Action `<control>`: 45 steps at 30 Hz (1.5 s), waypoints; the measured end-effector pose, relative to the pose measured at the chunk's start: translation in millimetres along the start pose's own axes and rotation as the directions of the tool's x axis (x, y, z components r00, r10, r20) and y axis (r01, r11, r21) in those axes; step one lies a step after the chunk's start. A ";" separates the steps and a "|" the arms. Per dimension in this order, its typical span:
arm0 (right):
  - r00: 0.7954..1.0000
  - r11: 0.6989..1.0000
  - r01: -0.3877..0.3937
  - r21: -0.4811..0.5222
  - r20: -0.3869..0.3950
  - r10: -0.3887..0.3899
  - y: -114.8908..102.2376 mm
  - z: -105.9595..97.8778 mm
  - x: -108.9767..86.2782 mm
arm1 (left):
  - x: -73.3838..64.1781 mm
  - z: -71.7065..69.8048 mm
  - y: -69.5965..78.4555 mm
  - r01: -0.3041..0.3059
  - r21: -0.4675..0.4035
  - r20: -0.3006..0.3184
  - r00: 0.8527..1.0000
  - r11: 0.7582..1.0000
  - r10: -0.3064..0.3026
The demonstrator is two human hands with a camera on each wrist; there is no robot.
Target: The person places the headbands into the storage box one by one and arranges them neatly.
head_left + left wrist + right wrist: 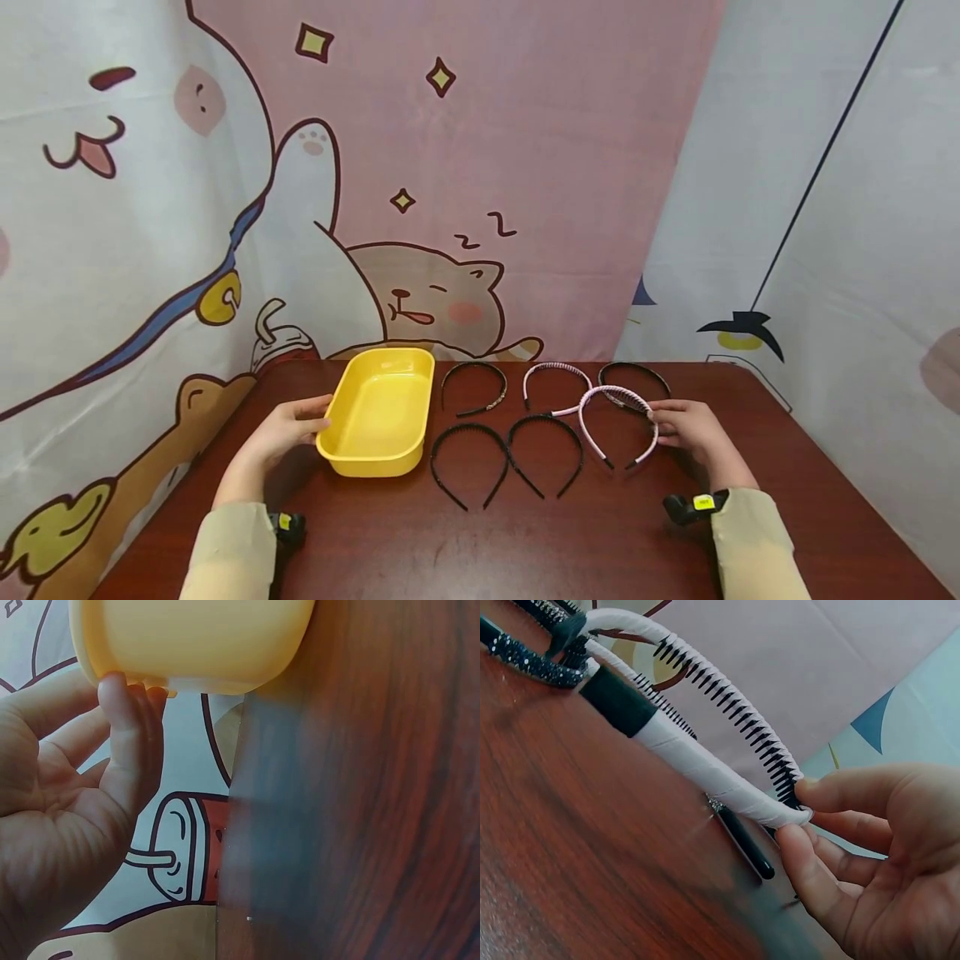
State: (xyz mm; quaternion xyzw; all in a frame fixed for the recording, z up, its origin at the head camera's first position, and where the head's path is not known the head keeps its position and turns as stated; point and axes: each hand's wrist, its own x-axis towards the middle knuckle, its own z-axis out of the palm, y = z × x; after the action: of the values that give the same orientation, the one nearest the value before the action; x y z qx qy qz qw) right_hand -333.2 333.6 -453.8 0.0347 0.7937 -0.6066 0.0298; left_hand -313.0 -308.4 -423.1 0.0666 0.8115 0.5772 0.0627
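My left hand [279, 433] grips the left rim of a yellow plastic tray [378, 417], thumb and fingers at its edge. Inside, the tray shows only its bare bottom. At the right, my right hand [696, 435] pinches a pale pink wrapped headband [617, 389] by one side. The right wrist view shows black comb teeth along that headband's inner curve and a black sleeve on its end [619, 701]. Left of it, two black headbands [471, 427] [545, 418] lie side by side in front.
Behind them lie a black headband with glittery ends [474, 364], another pink one with teeth [557, 365] and a further black one [637, 365], partly behind the held headband. The brown table [480, 550] meets a cartoon-printed cloth [562, 167] at its back edge.
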 end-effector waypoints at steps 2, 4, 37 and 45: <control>1.000 1.000 0.008 0.023 -0.007 -0.008 -2.4 -0.6 -0.2 | 0.0 -0.6 -0.2 0.003 -0.004 -0.004 1.000 1.000 -0.003; 1.000 0.999 0.010 0.039 -0.014 -0.010 -3.7 -0.7 0.0 | -0.2 -1.3 -0.8 0.005 -0.007 -0.003 1.000 1.000 -0.005; 0.994 0.989 0.075 0.126 0.071 -0.085 -42.5 15.7 17.8 | -0.3 -1.3 -0.9 0.011 0.007 -0.014 1.000 1.000 -0.011; 0.990 0.986 0.082 0.143 0.106 -0.098 -52.0 22.2 19.8 | 1.1 -1.5 -2.6 -0.001 -0.017 -0.001 1.000 1.000 0.001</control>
State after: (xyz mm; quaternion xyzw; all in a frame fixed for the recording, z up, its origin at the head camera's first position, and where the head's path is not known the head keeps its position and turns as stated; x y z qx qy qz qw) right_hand -357.5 298.9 -411.5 -0.0336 0.7475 -0.6619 0.0446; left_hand -314.4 -310.4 -425.1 0.0663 0.8065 0.5842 0.0625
